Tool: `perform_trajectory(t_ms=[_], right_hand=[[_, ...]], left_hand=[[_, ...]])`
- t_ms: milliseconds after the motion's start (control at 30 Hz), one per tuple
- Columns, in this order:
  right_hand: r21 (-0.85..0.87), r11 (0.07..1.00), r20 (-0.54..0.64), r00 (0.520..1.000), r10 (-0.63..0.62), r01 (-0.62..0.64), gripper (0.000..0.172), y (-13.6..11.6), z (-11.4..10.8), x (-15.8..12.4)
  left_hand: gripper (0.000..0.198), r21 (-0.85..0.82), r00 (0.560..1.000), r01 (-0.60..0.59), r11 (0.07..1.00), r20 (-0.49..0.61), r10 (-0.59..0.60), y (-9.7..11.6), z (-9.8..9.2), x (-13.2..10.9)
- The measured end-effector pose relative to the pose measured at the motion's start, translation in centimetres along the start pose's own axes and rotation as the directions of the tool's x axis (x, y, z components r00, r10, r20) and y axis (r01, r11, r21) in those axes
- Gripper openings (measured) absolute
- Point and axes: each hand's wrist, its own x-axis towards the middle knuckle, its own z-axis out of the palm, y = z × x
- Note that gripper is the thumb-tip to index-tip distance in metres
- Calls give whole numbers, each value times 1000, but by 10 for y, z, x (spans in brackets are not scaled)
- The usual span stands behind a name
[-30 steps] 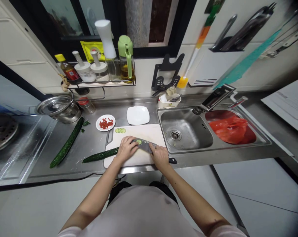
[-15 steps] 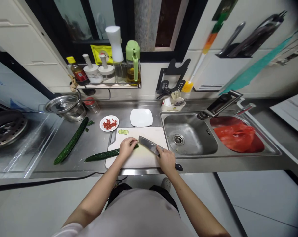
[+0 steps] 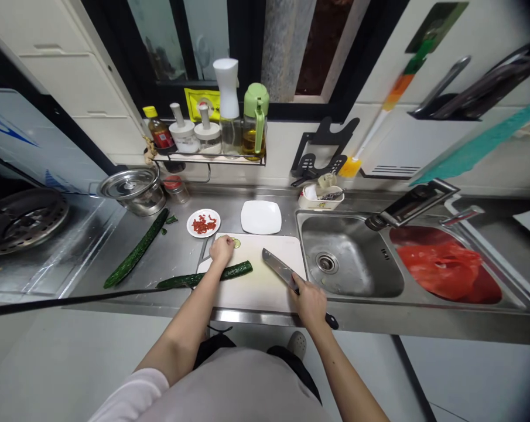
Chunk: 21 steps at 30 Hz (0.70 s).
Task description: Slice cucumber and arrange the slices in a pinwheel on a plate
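My left hand (image 3: 222, 251) reaches over the top left of the white cutting board (image 3: 269, 293), fingers pinched together at the cucumber slices (image 3: 236, 243) and covering part of them. Below that wrist lies a cut cucumber (image 3: 238, 269), its right end on the board and its left end out on the counter. In my right hand (image 3: 309, 302) is a kitchen knife (image 3: 279, 266) with a black handle. Its blade points up and left over the right side of the board, apart from the cucumber.
A whole cucumber (image 3: 137, 249) lies on the left, near a lidded steel pot (image 3: 135, 190). Behind the board are a plate of chopped red pieces (image 3: 204, 223) and a white square plate (image 3: 260, 217). To the right is a double sink (image 3: 350, 258) with a red bag (image 3: 440, 269).
My left hand has let go of the cucumber and moved up and left to the slices. The knife has drawn back to the right, away from the cucumber's cut end.
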Motion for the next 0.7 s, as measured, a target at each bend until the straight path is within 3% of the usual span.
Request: perform_trajectory(t_ms=[467,700], right_hand=[[9,1000,23,1000,-1,1,42,-5,-6,4],[40,999,27,1000,-1,0,41,-5,-9,3]], left_hand=[[21,137,989,-118,984,-77,129,-2,6,10],[28,176,974,-215,961,-36,225,-5,4,3]])
